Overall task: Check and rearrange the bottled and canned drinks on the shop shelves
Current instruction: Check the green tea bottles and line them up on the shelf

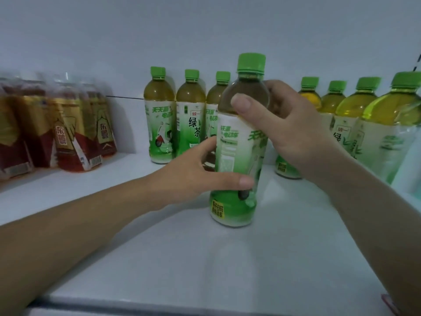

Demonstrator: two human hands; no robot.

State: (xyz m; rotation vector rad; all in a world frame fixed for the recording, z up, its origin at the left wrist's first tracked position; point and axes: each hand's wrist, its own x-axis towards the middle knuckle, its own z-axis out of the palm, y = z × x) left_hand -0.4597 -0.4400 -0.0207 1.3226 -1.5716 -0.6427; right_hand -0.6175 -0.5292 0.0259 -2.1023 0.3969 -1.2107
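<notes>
Head view, one frame.

Bottle [239, 142]: green tea, green cap [251, 62], white-and-green label. Centre of frame, forward of the other drinks. Near upright, top leaning slightly right. Base low against the white shelf [159, 258]; it looks set down, but contact is not certain.

Left hand [193, 174]: enters from lower left, forearm across the shelf. Grip holds the lower half of the bottle, with the thumb lying across the front just above the green band and the fingers reaching round the left side.

Right hand [289, 128]: enters from lower right. Grip holds the shoulder of the bottle, with the thumb pressed on the front below the neck and the fingers wrapped behind on the right side.

Both grips are on the same bottle, right above left, not touching each other.

Back row [190, 115]: three matching green tea bottles, upright, side by side against the wall [205, 30], centre-left. The third is partly hidden behind the held bottle.

Right row [357, 106]: at least four green-capped bottles with yellower liquid, running from behind the right hand toward the right edge of the frame and growing nearer to the camera.

Red bottles [68, 133]: group with red and gold labels at the left edge, blurred, count unclear. A bare gap of shelf lies between them and the back row
</notes>
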